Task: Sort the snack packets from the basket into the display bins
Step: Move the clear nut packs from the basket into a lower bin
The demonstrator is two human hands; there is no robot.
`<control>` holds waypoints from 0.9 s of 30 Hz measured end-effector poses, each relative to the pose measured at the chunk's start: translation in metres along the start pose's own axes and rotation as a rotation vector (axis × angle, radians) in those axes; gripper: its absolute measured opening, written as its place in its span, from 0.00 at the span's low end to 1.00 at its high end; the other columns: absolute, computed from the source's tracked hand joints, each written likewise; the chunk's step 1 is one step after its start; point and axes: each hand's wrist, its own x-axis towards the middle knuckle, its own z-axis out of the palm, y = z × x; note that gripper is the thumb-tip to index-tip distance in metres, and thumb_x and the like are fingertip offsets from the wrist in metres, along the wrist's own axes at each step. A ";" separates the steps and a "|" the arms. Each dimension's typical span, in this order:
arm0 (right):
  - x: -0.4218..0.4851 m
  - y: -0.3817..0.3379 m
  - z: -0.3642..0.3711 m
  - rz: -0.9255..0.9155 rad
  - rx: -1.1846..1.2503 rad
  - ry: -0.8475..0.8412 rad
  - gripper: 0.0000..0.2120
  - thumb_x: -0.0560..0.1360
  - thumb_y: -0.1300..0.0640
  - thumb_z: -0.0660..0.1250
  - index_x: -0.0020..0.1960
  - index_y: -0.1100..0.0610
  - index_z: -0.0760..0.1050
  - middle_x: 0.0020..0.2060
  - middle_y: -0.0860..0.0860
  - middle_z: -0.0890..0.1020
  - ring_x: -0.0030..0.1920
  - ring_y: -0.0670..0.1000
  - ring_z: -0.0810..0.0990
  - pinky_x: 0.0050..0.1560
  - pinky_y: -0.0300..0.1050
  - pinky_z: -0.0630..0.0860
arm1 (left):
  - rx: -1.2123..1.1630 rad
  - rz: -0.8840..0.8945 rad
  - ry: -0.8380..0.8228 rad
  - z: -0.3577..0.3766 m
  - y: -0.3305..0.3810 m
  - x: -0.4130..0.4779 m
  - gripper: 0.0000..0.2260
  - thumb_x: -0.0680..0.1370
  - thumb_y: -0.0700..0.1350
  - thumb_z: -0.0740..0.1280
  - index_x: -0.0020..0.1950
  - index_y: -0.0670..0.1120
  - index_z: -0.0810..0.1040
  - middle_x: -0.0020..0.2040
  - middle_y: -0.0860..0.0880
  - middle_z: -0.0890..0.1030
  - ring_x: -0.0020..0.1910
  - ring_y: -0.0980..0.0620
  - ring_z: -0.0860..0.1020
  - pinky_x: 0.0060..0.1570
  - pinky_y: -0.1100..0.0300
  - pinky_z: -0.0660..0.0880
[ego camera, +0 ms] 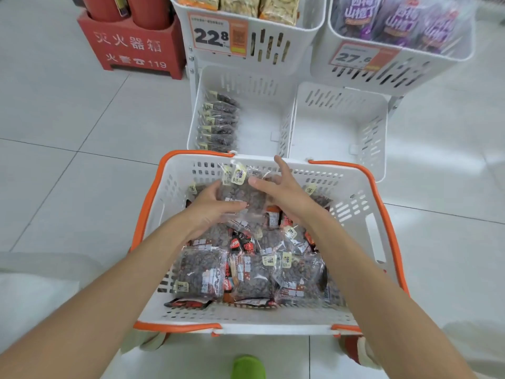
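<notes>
A: Where is the snack packet?
B: Just above the other packets in the basket.
A: And the grips?
B: The left grip curls round its left edge. The right grip pinches its right edge, forefinger straight. The lower-left bin lies beyond.

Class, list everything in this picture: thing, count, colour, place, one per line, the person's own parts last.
basket: one, white with orange handles, on the floor.
loose packets: many, clear with dark contents, in the basket.
held packet: at least one, clear and dark, over the basket.
lower left bin: one, white, behind the basket.
row of packets: several, dark, along its left wall.
lower right bin: one, white, beside it.
upper left bin: one, white, holds tan packets.
upper right bin: one, white, holds purple packets.
extinguisher box: one, red, top left.
shoe: one, green, bottom edge.
left hand: one, grips the held packet.
right hand: one, grips it too.
</notes>
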 end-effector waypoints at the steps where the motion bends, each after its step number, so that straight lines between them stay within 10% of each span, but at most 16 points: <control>1: 0.001 -0.007 -0.006 -0.052 -0.086 0.002 0.52 0.67 0.45 0.78 0.78 0.40 0.46 0.60 0.47 0.75 0.60 0.48 0.77 0.63 0.50 0.73 | 0.053 0.011 -0.007 -0.004 0.004 0.002 0.38 0.72 0.42 0.77 0.76 0.51 0.60 0.64 0.56 0.68 0.65 0.52 0.70 0.59 0.56 0.75; 6: 0.010 -0.061 -0.031 -0.181 -0.376 -0.116 0.35 0.69 0.53 0.78 0.71 0.45 0.66 0.47 0.49 0.73 0.48 0.48 0.76 0.50 0.41 0.70 | 0.238 0.107 -0.201 -0.021 0.051 0.016 0.35 0.71 0.37 0.77 0.74 0.49 0.67 0.64 0.52 0.78 0.62 0.54 0.78 0.55 0.60 0.78; 10: 0.034 -0.099 -0.045 -0.148 -0.512 -0.304 0.24 0.69 0.50 0.77 0.63 0.44 0.75 0.61 0.42 0.78 0.62 0.44 0.75 0.62 0.44 0.71 | 0.345 0.201 -0.235 -0.030 0.100 0.044 0.33 0.72 0.34 0.75 0.70 0.53 0.64 0.65 0.55 0.74 0.61 0.59 0.74 0.52 0.66 0.74; 17: 0.095 -0.102 -0.075 -0.364 -0.532 0.099 0.12 0.70 0.51 0.77 0.52 0.49 0.80 0.34 0.36 0.79 0.36 0.38 0.74 0.40 0.32 0.68 | 0.554 0.437 0.051 -0.063 0.119 0.106 0.37 0.71 0.40 0.78 0.76 0.48 0.64 0.67 0.55 0.68 0.65 0.58 0.67 0.49 0.78 0.68; 22: 0.135 -0.079 -0.085 -0.295 -0.761 0.249 0.27 0.69 0.47 0.77 0.65 0.51 0.76 0.53 0.45 0.79 0.52 0.46 0.77 0.54 0.40 0.72 | 1.165 0.357 0.144 -0.084 0.095 0.150 0.44 0.68 0.60 0.77 0.79 0.57 0.59 0.81 0.48 0.51 0.80 0.48 0.47 0.76 0.51 0.49; 27: 0.160 -0.045 -0.064 -0.192 -1.137 -0.152 0.22 0.73 0.48 0.73 0.64 0.52 0.74 0.56 0.52 0.78 0.56 0.55 0.77 0.58 0.49 0.73 | 1.299 0.362 0.098 -0.090 0.078 0.161 0.46 0.67 0.68 0.73 0.79 0.62 0.53 0.81 0.50 0.42 0.79 0.51 0.37 0.76 0.49 0.36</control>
